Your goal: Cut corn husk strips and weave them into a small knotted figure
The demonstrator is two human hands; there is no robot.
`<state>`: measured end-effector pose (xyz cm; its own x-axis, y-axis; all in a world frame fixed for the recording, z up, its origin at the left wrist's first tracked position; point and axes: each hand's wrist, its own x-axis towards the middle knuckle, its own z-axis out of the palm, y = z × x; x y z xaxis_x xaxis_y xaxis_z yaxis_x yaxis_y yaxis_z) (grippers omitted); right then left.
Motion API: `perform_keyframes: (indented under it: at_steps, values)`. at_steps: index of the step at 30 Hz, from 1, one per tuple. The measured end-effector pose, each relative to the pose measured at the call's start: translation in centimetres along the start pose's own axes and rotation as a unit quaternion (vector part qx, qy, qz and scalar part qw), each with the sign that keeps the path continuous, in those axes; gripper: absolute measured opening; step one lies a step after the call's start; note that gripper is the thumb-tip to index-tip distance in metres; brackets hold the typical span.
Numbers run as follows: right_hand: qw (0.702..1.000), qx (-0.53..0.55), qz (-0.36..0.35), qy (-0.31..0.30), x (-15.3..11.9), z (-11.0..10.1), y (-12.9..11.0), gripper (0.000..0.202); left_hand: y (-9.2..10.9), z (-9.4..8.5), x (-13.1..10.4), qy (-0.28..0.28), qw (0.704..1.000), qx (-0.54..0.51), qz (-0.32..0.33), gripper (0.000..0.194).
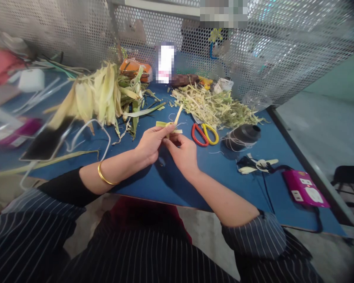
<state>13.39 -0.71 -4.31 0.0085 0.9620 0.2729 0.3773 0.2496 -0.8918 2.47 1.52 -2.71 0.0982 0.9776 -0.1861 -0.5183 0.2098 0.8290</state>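
Note:
Pale corn husk strips (179,114) stick out from between my fingers, one pointing up and others out to the sides, with fine thread ends around them. My left hand (153,142) pinches the strips between thumb and fingers. From the right, my right hand (183,151) has its thumb and fingers closed at the lower end of the same strips. Scissors (205,134) with one red and one yellow handle lie just right of my hands. Beyond them stands a dark cone (244,136) with light thread wound loosely on it.
A heap of corn husks (103,94) lies at the back left and a pile of husk scraps (215,105) at the back right. A phone (44,141) lies at left. A magenta power strip (306,188) sits at right on the blue table (177,184). Perforated metal panels (271,51) stand behind.

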Motion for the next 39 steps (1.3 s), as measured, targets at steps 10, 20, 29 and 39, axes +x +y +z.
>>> perform_keyframes:
  at_steps: [10, 20, 29, 39]
  values:
    - [0.985, 0.166, 0.033, -0.02, 0.3, -0.2, 0.9, 0.017, 0.7, -0.1, 0.0, -0.089, 0.991, 0.095, 0.039, 0.013]
    - [0.982, 0.168, 0.019, -0.089, 0.1, -1.1, -0.4, 0.021, 1.5, -0.7, 0.2, -0.09, 0.988, 0.11, 0.056, 0.023]
    - [0.987, 0.089, -0.02, -0.13, 0.3, -1.6, -0.3, 0.02, 2.2, -1.3, 0.7, -0.071, 0.992, 0.101, 0.027, 0.03]
    - [0.991, 0.111, -0.013, -0.074, 1.4, -2.8, -0.3, 0.019, 2.5, -0.9, -0.1, -0.121, 0.984, 0.129, -0.015, 0.014]
